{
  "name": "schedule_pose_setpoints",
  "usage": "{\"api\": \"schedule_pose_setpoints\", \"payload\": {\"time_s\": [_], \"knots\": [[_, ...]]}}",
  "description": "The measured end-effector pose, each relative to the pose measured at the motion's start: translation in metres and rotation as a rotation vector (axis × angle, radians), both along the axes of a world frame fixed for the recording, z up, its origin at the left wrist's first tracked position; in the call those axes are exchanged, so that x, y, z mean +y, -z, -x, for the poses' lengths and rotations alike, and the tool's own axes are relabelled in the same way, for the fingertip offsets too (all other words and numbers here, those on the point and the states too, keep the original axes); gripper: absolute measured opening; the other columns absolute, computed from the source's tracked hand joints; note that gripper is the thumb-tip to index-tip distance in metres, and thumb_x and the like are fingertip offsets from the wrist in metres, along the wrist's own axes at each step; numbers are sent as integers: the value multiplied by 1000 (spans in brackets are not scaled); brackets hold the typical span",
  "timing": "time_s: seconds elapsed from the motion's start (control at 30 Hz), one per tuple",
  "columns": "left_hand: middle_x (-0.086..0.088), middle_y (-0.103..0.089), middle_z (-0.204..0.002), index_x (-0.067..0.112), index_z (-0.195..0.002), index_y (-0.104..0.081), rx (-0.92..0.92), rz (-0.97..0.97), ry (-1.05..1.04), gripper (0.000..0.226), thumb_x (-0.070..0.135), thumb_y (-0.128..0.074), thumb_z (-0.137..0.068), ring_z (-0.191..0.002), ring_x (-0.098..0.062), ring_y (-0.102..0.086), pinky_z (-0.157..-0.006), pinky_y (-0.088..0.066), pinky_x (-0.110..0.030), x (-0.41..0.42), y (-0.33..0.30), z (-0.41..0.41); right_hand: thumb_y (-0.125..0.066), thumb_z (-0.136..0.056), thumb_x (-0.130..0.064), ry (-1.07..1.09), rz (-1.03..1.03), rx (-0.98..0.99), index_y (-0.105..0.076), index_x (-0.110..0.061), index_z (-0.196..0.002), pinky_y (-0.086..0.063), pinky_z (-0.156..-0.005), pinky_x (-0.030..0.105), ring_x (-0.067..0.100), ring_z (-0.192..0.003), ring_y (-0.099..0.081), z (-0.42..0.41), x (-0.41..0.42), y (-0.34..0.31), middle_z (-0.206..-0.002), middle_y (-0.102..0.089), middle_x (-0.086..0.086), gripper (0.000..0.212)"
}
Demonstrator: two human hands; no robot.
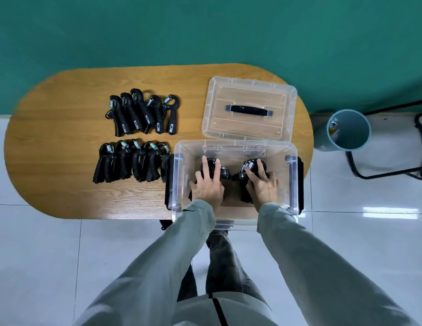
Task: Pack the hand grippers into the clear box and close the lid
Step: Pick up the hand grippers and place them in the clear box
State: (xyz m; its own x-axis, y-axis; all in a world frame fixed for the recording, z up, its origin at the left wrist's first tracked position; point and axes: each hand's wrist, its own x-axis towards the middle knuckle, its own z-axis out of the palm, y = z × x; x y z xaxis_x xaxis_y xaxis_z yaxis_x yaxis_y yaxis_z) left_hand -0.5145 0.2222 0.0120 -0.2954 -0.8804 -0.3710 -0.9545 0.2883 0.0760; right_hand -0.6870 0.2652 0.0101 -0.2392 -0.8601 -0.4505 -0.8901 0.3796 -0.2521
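Both my hands are down inside the clear box, a rectangular tub of glossy see-through plastic with rounded corners and dark latches on its short sides, sitting at the table's near edge toward four o'clock. My left hand lies flat with straight, spread fingers pressing on a black hand gripper on the box floor. My right hand does likewise, fingers extended over a second hand gripper whose coiled steel spring glints beside my index finger. Neither hand is curled round anything; they rest on top. The two grippers lie side by side, nearly touching in the middle of the box.

The lid lies flat on the wood at twelve o'clock from the box, just beyond its far rim, clear ribbed plastic with a dark bar handle across its middle.

At nine o'clock from the box, a near row of grippers lies packed tight, matte black handles fanned toward me, springs away; its right end reaches the box's left latch. Beyond it, at about ten o'clock, a far row of grippers overlaps the same way.

The table is an oblong with rounded ends and warm wood grain.
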Motion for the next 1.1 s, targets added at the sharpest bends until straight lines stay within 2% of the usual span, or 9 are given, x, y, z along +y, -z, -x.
{"api": "schedule_pose_setpoints", "payload": {"time_s": [0.13, 0.27, 0.47, 0.6, 0.77, 0.87, 0.93, 1.03, 1.1], "knots": [[-26, -16, -159, 19, -156, -17, -7, 13, 12, 69, 23, -34, -89, -91, -33, -45, -62, -45, -38, 5, 14, -5, -45, -98, -22, -1, 10, -45, -37, -39, -146, -36, -96, 45, 41, -116, -36, 1, -1, 13, -164, -8, 0, 52], [-26, -15, -160, 18, -157, -13, -4, 42, 37, 67, 24, -29, -92, -89, -32, -45, -60, -43, -36, 3, 20, -2, -43, -98, -20, -2, 24, -100, -31, -41, -149, -36, -100, 51, 44, -118, -34, 3, -1, 26, -165, -2, 1, 56], [-24, -7, -162, 21, -157, -9, -27, 55, 46, 69, 30, -40, -95, -89, -31, -44, -59, -42, -34, 0, 23, 0, -42, -96, -23, -9, 32, -61, -21, -50, -147, -38, -98, 58, 44, -115, -37, 2, 3, 42, -163, 12, -5, 62], [-22, -4, -162, 23, -157, -7, -74, 41, 55, 73, 36, -44, -95, -89, -30, -44, -58, -34, -34, 3, 23, 0, -35, -96, -33, -54, 66, -16, -10, -53, -147, -38, -98, 63, 43, -113, -41, 4, 6, 47, -162, 19, -7, 61], [-21, -2, -163, 24, -157, -6, -68, 32, 52, 74, 38, -44, -95, -96, -29, -45, -62, -40, -35, 4, 22, -2, -29, -97, -46, -101, 57, 6, -5, -51, -149, -35, -101, 64, 45, -118, -43, 5, 8, 43, -162, 21, -4, 58], [-20, -4, -163, 21, -157, -8, -56, 27, 33, 72, 44, -40, -97, -107, -30, -45, -73, -48, -43, 4, 19, -6, -32, -102, -45, -109, 68, 62, -13, -43, -152, -39, -96, 50, 37, -114, -42, 0, 6, 28, -165, 7, 4, 54], [-18, -11, -163, 18, -157, -11, -54, 21, 27, 69, 44, -35, -98, -113, -30, -44, -83, -47, -47, 3, 8, -8, -39, -102, -42, -77, 136, 70, -26, -36, -152, -41, -91, 47, 36, -108, -43, -4, 2, 13, -164, -9, 9, 52], [-9, -28, -159, 18, -157, -16, 10, -29, 15, 63, 39, -33, -100, -123, -27, -43, -95, -40, -46, -4, -19, -6, -48, -97, -36, -80, 310, 89, -46, -26, -142, -51, -77, 47, 37, -97, -54, -8, -2, -5, -150, -44, 11, 46], [-7, -44, -146, 16, -155, -24, 91, -44, 2, 58, 32, -35, -100, -121, -27, -44, -96, -39, -46, -12, -38, -6, -44, -96, -36, -103, 386, 97, -49, -26, -136, -55, -73, 46, 35, -96, -57, -11, -7, -21, -138, -56, 9, 42]]}}
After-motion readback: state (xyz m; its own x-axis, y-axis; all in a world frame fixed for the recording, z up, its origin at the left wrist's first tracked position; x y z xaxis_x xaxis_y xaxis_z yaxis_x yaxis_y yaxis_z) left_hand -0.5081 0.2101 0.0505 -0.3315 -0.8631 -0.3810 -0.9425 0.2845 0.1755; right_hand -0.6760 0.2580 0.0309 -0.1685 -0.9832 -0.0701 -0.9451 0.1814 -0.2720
